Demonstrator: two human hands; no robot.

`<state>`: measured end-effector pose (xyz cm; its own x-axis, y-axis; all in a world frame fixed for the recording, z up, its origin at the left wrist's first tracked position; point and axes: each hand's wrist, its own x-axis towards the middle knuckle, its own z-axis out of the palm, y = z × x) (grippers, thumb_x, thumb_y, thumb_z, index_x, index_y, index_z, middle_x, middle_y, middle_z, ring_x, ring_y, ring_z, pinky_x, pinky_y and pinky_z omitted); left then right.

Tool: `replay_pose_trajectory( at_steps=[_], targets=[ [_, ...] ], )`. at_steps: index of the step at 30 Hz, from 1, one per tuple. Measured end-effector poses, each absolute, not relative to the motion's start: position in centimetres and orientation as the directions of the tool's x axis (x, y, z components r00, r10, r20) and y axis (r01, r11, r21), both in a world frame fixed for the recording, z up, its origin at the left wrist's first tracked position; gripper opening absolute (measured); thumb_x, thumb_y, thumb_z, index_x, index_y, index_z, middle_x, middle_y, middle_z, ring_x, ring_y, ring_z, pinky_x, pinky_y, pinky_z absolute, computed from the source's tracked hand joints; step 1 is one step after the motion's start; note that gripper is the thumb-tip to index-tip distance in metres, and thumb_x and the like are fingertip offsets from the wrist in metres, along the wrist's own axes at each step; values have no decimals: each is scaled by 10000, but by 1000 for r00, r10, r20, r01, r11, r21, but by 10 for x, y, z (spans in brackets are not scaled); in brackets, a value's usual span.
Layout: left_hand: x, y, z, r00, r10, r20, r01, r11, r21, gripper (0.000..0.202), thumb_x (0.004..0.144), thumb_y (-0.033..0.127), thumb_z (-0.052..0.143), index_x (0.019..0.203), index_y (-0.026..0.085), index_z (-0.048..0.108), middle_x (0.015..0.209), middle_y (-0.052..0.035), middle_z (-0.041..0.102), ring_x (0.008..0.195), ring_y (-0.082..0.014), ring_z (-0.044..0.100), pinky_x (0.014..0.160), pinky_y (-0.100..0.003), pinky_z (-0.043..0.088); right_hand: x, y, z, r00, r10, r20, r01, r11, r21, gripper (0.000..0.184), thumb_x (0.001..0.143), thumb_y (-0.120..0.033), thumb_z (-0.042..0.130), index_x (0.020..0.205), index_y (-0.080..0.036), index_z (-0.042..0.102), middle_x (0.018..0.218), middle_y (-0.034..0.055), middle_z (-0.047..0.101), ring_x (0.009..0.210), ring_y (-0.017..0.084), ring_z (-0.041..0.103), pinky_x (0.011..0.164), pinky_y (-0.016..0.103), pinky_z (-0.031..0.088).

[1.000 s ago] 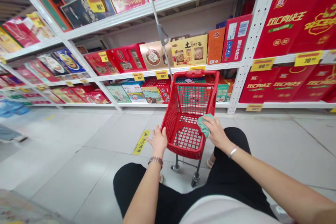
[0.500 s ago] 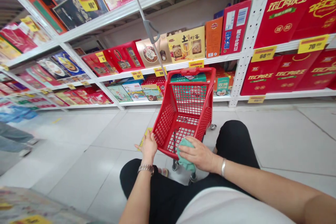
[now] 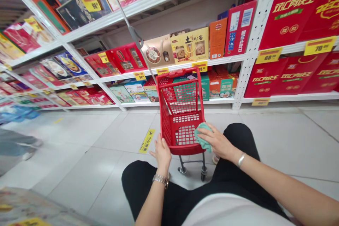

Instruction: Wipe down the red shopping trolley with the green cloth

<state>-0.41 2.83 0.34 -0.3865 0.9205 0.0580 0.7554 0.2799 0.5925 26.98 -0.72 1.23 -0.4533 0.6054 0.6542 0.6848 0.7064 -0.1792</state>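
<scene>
A small red plastic shopping cart (image 3: 167, 127) with mesh walls and small castors stands on the tiles between my knees. My left hand (image 3: 161, 154) grips its near left side. My right hand (image 3: 215, 141) presses a crumpled teal cloth (image 3: 202, 137) against the cart's right rim. A thin grey pole (image 3: 134, 35) rises from the cart's far corner towards the upper left. The cart's basket shows nothing inside it.
White metal shelving (image 3: 251, 53) runs across the front, stacked with red and yellow gift boxes and yellow price tags. A yellow floor sticker (image 3: 147, 141) lies left of the cart. A person's blurred legs (image 3: 18, 144) show at the far left.
The cloth and my right hand have slid back along the rim, away from the near edge. The cart has turned, now showing a narrower side, and the legs at left have moved.
</scene>
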Motion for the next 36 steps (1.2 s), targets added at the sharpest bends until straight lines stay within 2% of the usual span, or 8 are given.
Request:
replay_pose_trajectory(
  at_steps=[4, 7, 11, 15, 19, 26, 31, 36],
  targets=[
    [29, 12, -10, -354, 918, 181, 797, 194, 572, 563, 1022, 304, 238, 1571, 202, 308, 1617, -146, 347, 1519, -312, 254, 1197, -667, 183, 274, 1, -5, -284, 669, 686, 794, 566, -223, 408, 887, -43, 481, 1209, -172, 695, 1287, 117, 668, 1318, 294, 502, 1142, 577, 407],
    [48, 2, -15, -238, 910, 338, 900, 76, 430, 603, 1016, 265, 265, 1605, 197, 155, 1654, -162, 229, 1542, -317, 153, 1185, -696, 149, 252, 1, -16, -224, 676, 702, 817, 523, -243, 385, 890, -47, 493, 1190, -165, 703, 1282, 125, 671, 1340, 326, 471, 1116, 588, 425],
    [50, -5, -17, 36, 887, 460, 970, -141, 197, 631, 995, 194, 321, 1599, 207, 139, 1644, -149, 268, 1545, -300, 145, 1198, -691, 73, 210, -2, -22, -274, 648, 711, 769, 591, -243, 378, 899, -53, 505, 1195, -184, 700, 1256, 124, 691, 1326, 317, 488, 1107, 561, 435],
    [34, -10, -17, 219, 863, 456, 954, -287, 86, 661, 957, 110, 345, 1584, 267, 213, 1596, -101, 396, 1532, -286, 214, 1194, -701, 19, 207, -1, -23, -424, 583, 693, 680, 710, -181, 428, 915, -48, 449, 1245, -209, 670, 1282, 99, 688, 1296, 263, 533, 1094, 532, 458],
    [29, -23, -9, 287, 855, 431, 931, -356, 85, 687, 933, 142, 439, 1579, 281, 251, 1584, -81, 418, 1535, -324, 188, 1188, -722, 3, 263, 13, -24, -483, 568, 667, 640, 748, -173, 450, 922, -88, 473, 1292, -266, 658, 1317, 86, 676, 1329, 245, 517, 1101, 511, 452],
    [53, -34, 3, 436, 840, 323, 840, -508, 189, 817, 872, 156, 524, 1603, 221, 166, 1639, -84, 293, 1549, -339, 50, 1207, -708, 170, 316, 42, -12, -245, 734, 634, 736, 566, -371, 308, 927, -216, 542, 1181, -245, 716, 1258, 104, 691, 1197, 272, 592, 1030, 478, 497],
    [47, -17, 7, 525, 754, 395, 731, -637, 244, 682, 961, 173, 405, 1599, 227, 173, 1613, -107, 367, 1498, -215, 327, 1239, -575, 235, 260, 19, -8, -194, 764, 616, 767, 509, -390, 365, 896, -153, 527, 1196, -256, 708, 1228, 89, 697, 1099, 263, 615, 949, 444, 528],
    [-3, 24, 29, 276, 703, 655, 840, -508, 192, 508, 990, 229, 410, 1498, 232, 407, 1429, -124, 605, 1416, -233, 464, 1229, -574, 229, 263, 10, -11, -210, 745, 633, 796, 506, -332, 374, 877, -112, 508, 1170, -227, 711, 1243, 95, 694, 1070, 264, 621, 926, 431, 539]
  ],
)
